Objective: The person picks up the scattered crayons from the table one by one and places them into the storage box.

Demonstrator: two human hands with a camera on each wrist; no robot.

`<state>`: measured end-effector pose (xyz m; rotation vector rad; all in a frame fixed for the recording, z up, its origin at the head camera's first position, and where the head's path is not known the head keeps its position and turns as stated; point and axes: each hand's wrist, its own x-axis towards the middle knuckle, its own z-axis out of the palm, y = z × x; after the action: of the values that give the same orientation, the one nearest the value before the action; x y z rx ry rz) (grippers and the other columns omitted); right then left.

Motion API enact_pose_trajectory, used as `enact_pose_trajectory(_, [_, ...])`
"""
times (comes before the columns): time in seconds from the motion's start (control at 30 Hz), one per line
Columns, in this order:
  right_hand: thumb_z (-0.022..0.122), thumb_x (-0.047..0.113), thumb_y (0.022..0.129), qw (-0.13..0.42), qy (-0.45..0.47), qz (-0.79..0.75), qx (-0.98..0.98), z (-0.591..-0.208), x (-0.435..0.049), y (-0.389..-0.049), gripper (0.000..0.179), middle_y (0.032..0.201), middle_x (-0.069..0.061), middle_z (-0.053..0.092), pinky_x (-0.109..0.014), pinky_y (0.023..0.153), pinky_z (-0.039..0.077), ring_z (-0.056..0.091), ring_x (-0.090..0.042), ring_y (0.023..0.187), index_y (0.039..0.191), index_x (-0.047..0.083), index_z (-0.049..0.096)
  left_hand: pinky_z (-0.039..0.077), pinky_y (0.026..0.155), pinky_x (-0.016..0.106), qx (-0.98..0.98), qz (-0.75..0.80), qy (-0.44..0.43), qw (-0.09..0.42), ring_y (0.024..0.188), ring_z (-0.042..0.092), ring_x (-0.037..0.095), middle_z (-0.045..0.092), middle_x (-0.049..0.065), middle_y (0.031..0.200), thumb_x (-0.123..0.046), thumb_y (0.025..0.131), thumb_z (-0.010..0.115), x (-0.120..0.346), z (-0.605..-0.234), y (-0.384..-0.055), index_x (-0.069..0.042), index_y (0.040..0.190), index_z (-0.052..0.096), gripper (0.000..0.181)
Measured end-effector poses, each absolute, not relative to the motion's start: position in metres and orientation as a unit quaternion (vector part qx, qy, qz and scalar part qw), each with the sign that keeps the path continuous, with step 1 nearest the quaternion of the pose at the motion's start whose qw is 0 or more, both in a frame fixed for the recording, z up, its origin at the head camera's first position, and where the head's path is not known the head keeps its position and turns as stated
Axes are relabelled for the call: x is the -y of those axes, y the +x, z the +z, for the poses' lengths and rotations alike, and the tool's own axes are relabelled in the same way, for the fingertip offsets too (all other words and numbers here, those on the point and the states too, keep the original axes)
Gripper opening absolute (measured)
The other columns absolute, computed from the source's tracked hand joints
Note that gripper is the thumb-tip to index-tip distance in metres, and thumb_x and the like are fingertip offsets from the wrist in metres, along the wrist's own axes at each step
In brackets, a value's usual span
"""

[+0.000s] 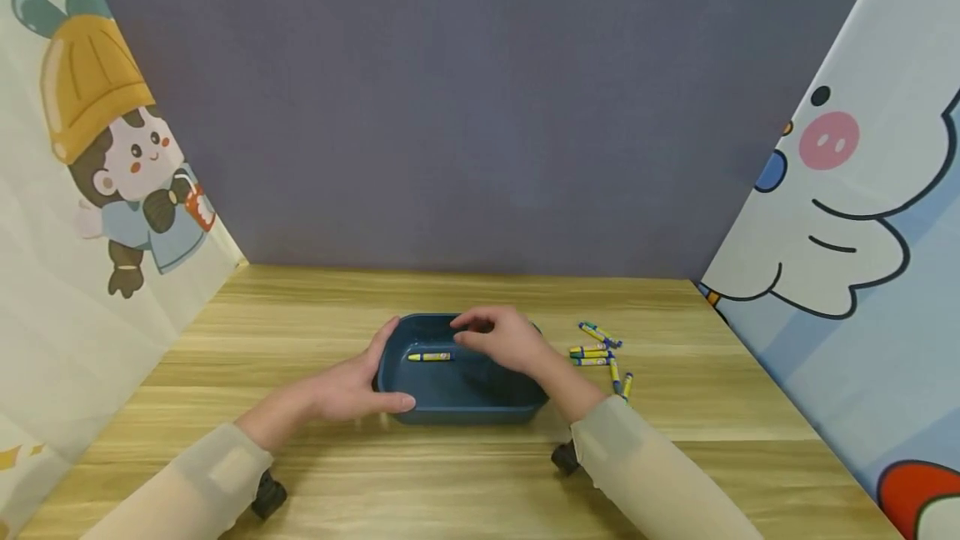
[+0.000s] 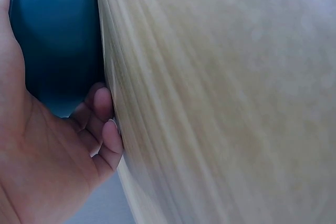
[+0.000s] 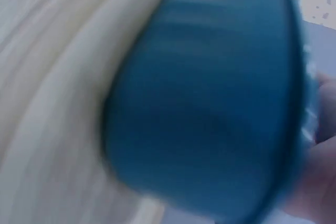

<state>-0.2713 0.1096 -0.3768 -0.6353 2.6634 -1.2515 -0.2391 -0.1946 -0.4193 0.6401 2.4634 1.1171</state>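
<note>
A dark blue plastic basin (image 1: pixel 468 417) stands on the wooden table. One yellow crayon (image 1: pixel 431 357) with blue markings lies inside it. My left hand (image 1: pixel 345 386) grips the basin's left end, thumb over the front rim; in the left wrist view its fingers curl along the basin's side. My right hand (image 1: pixel 506 340) hovers over the basin's right half, thumb and index finger apart with nothing visible between them. In the right wrist view the basin wall (image 3: pixel 205 98) is blurred and the right fingers (image 3: pixel 317 177) show only partly beyond the rim.
Several yellow and blue crayons (image 1: pixel 592 361) lie loosely on the wooden table (image 1: pixel 697 390), right of the basin. A grey panel (image 1: pixel 480 107) rises behind the table. Panels with cartoon prints flank it left (image 1: pixel 45 357) and right (image 1: pixel 900 340).
</note>
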Motion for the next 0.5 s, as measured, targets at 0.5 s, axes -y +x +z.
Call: enact_pose_trajectory(0.5, [0.075,0.032,0.106,0.031,-0.199,-0.440,-0.875,-0.352,-0.213,-0.246,0.032,0.118,-0.008,0.072,-0.032,0.064,0.050,0.063,-0.030,0.083,0.134,0.016,0.078,0.042,0.118,0.058,-0.878,0.386,0.218,0.181,0.142,0.057,0.036,0.029,0.033,0.175,-0.057,0.097,0.080,0.194,-0.422,-0.240,-0.028,0.174,-0.022,0.131])
